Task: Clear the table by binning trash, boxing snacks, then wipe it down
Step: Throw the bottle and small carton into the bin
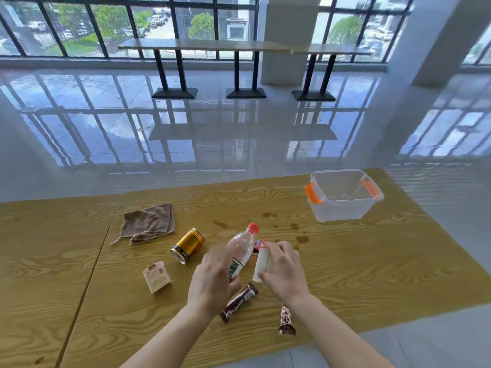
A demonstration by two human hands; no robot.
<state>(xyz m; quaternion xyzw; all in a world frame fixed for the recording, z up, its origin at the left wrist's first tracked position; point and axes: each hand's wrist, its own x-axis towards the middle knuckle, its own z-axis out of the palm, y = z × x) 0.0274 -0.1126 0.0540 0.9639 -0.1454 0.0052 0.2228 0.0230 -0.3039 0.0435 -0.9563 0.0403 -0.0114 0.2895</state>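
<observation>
My left hand [212, 280] grips a clear plastic bottle [243, 247] with a red cap, tilted up over the wooden table [79, 288]. My right hand [284, 272] closes on a white paper cup [261, 264] lying just right of the bottle. A small red-and-dark wrapper [258, 245] peeks out behind them. A gold can [187, 245] lies on its side to the left. A small white carton [157, 277] stands near it. Two chocolate bars lie near my wrists, one brown [239, 302], one speckled [286, 320]. A brown cloth [148, 223] lies crumpled at the back left.
A clear plastic box [342, 195] with orange latches stands open at the table's back right corner. Brown spill stains [297, 232] dot the wood between it and my hands. Beyond the table are shiny floor tiles and a long bench table [239, 46] by the windows.
</observation>
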